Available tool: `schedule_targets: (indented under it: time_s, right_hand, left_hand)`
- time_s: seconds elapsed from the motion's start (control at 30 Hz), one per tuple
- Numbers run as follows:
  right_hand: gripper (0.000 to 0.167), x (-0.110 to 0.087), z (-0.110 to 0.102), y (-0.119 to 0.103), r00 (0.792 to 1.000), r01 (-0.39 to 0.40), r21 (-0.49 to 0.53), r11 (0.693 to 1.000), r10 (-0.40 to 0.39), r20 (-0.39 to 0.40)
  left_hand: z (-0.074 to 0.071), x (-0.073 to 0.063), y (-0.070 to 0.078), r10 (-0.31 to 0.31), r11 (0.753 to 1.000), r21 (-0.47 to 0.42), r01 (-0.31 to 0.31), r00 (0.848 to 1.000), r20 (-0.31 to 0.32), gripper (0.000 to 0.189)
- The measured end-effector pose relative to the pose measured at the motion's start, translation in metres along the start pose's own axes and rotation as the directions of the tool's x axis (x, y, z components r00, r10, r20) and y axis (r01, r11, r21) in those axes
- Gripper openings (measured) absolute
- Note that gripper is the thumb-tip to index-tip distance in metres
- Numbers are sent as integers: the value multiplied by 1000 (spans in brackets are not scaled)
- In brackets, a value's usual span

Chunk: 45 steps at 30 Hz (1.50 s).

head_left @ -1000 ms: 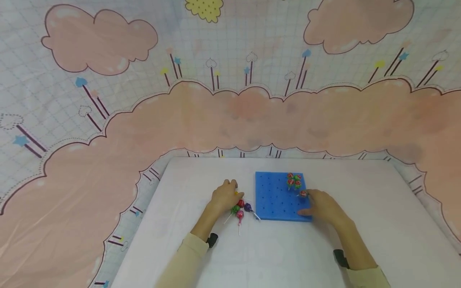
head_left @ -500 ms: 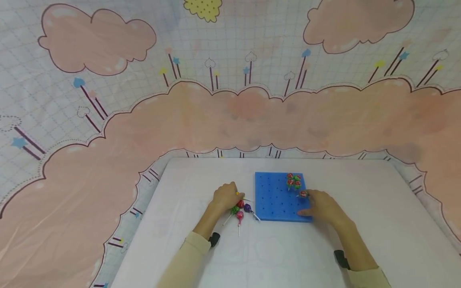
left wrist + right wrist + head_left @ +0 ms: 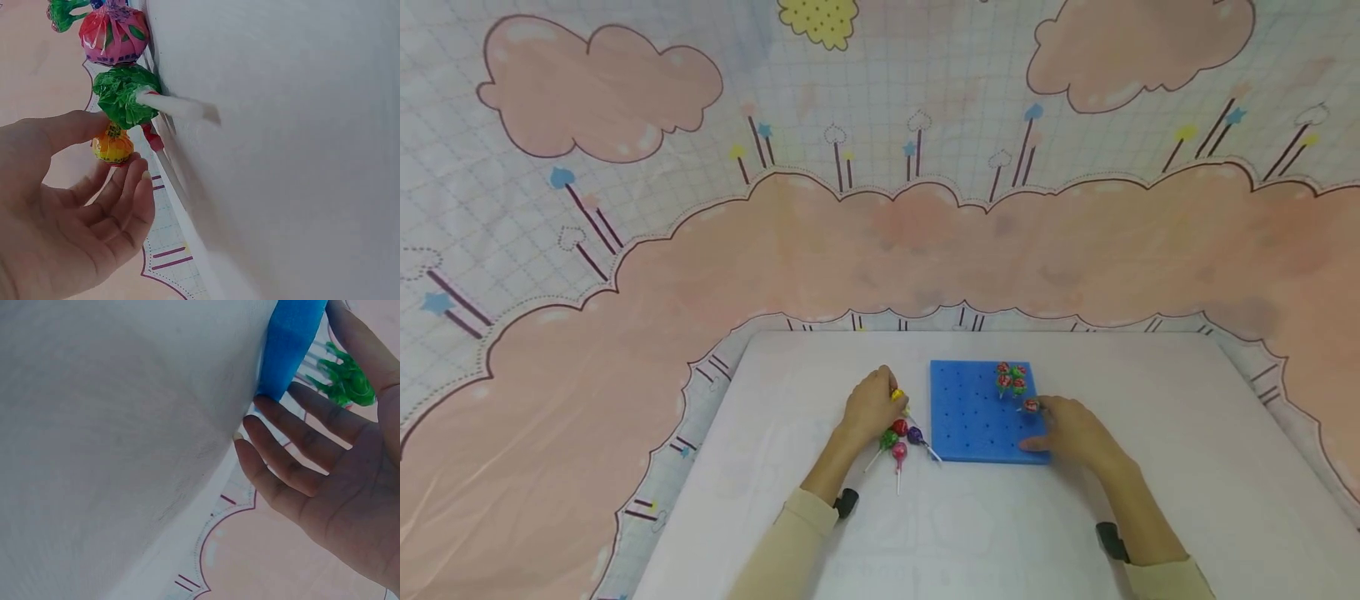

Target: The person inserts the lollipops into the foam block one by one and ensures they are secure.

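My left hand pinches a yellow lollipop between thumb and fingertips, left of the blue pegboard-like block. Close to that hand lie a red lollipop, a green lollipop, a purple lollipop and a pink lollipop, their white sticks showing. At the block's right edge rests my right hand, thumb over the top, the other fingers nearly straight against the side. Several red-and-green lollipops stand in its far right holes, with one more lollipop beside the right hand.
The white table carries everything. Rows of small holes cover the block's top. A patterned cloth with clouds hangs behind the table and shows along its left side. Each wrist wears a black camera.
The left hand has shifted slightly away from the pile, and the yellow lollipop at its fingertips shows more, its stick now angled toward the block. The right hand and the block stay put.
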State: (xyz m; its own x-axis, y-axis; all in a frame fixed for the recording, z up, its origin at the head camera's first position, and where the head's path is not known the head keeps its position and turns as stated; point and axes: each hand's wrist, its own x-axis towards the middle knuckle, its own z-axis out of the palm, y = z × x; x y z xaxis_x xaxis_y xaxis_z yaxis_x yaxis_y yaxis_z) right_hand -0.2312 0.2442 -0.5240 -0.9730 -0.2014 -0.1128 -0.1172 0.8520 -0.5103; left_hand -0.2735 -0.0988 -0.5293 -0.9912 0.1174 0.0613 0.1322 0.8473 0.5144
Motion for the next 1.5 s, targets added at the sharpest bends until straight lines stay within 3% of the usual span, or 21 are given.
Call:
schedule_targets:
  time_s: [0.2,0.5,0.8,1.0,1.23,1.5]
  right_hand:
    - [95,-1,0,1,1000,-14,4,1000,14,5]
    - [95,-2,0,3,1000,-7,4,1000,7,-6]
    - [97,-2,-1,6,1000,-17,9,1000,17,0]
    - [95,-3,0,5,1000,-5,17,1000,5,-5]
    - [93,-3,0,3,1000,6,33,999,-6,-10]
    - [94,1,-1,2,1000,6,33,999,-6,-9]
  left_hand:
    - [4,0,-1,46,988,-142,-58,995,-86,26]
    - [1,-1,0,86,937,-324,-134,984,-157,23]
    - [-2,6,0,175,917,-303,-261,943,-283,27]
    - [-6,7,3,212,915,-274,-296,931,-295,27]
    - [-10,10,4,274,883,-280,-377,897,-346,28]
    - [-13,10,6,306,869,-282,-407,889,-340,28]
